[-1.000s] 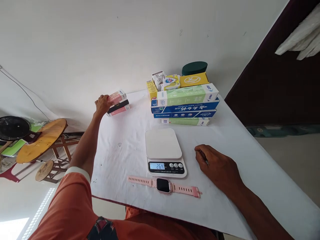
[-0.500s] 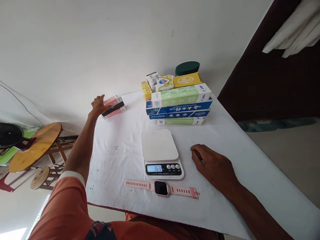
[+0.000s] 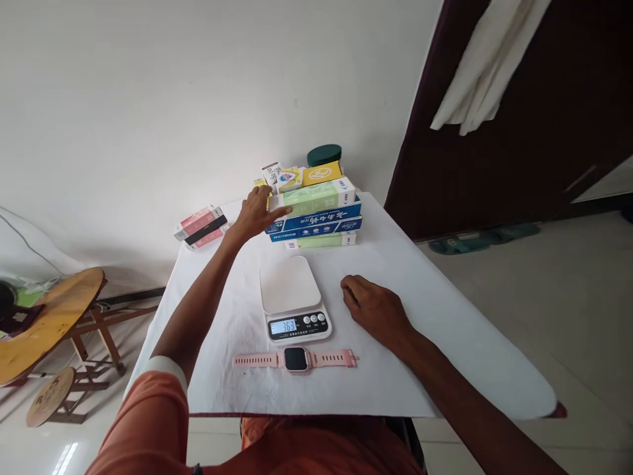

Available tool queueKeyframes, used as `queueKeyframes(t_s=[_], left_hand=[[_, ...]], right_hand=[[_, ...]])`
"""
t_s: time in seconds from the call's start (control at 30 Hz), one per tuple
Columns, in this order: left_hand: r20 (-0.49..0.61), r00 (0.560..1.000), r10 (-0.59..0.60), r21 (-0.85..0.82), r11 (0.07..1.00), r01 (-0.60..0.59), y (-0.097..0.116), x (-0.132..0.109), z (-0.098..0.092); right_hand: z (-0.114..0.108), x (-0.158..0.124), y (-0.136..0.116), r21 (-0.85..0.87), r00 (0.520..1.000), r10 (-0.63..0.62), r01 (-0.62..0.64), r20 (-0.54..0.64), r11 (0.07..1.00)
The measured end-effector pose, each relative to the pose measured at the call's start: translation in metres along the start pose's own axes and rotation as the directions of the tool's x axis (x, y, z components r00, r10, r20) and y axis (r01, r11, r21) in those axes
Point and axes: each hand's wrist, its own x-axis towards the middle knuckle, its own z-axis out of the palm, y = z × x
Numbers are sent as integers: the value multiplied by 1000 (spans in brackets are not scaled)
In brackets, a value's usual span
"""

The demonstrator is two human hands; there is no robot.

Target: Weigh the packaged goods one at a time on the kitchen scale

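Four long cartons form the stack (image 3: 316, 218) at the far middle of the desk (image 3: 445, 316). Your left hand (image 3: 254, 214) lies against the left end of the pale green top carton (image 3: 316, 196), thumb on its near face, fingers (image 3: 260, 193) curled over its top edge; whether this grip is clamped or merely resting cannot be told. The top carton is a slim rectangular box, light green with a white end panel and a small blue mark at its right end. Beneath it lie two blue cartons (image 3: 316, 221) with white lettering, then another pale green one at the bottom. Small yellow and white packets (image 3: 287, 177), a yellow box (image 3: 321, 173) and a dark green round lid (image 3: 324, 154) stand behind the stack. Your right hand (image 3: 376, 309) rests palm down on the desk, fingers loosely curled together, holding nothing visible, just right of the white scale (image 3: 291, 297), whose display shows digits. A pink watch (image 3: 295, 359) lies flat near the front edge. Pink and black boxes (image 3: 200, 226) sit at the far left corner.
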Motion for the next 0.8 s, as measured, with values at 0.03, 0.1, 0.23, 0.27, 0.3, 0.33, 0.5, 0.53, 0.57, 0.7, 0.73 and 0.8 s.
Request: queueKeyframes(t_s=[0.03,0.1,0.23,0.27,0.3,0.33,0.5,0.53,0.57,0.7,0.73,0.8], left_hand=[[11,1000,-12,-13,1000,12,1,3,2],[19,1000,-19,-47,999,20,0,5,3],[18,1000,0,-142,990,3,-3,1,2],[19,1000,2,-165,986,1,-2,-1,3],[17,1000,-1,-186,983,4,-1,-4,3],[8,1000,-10,-206,978,11,1,-9,3],[-70,997,-40,-323,946,16,15,-54,-13],[-82,996,-40,-323,946,11,17,-68,-19],[-87,995,-41,-313,950,12,18,-83,-25],[-25,997,-67,-267,962,58,20,-147,-38],[0,997,-79,-266,961,76,19,-161,-37],[41,993,-110,-271,956,117,15,-186,-30]], right_hand=[[0,0,0,-1,1000,6,-6,12,1000],[0,1,0,2,999,16,-16,35,1000],[-1,1,0,18,997,35,-36,65,999],[-1,1,0,17,996,42,-44,73,999],[-2,1,0,15,996,50,-52,80,999],[-2,1,0,10,995,58,-59,86,998],[-2,2,-1,5,993,70,-71,97,997],[-2,2,-1,12,993,67,-69,96,998],[-2,2,-1,20,994,65,-67,93,998],[-3,2,-1,23,995,59,-61,80,998],[-3,2,-1,23,995,55,-57,80,998],[-4,2,-2,28,996,49,-51,79,998]])
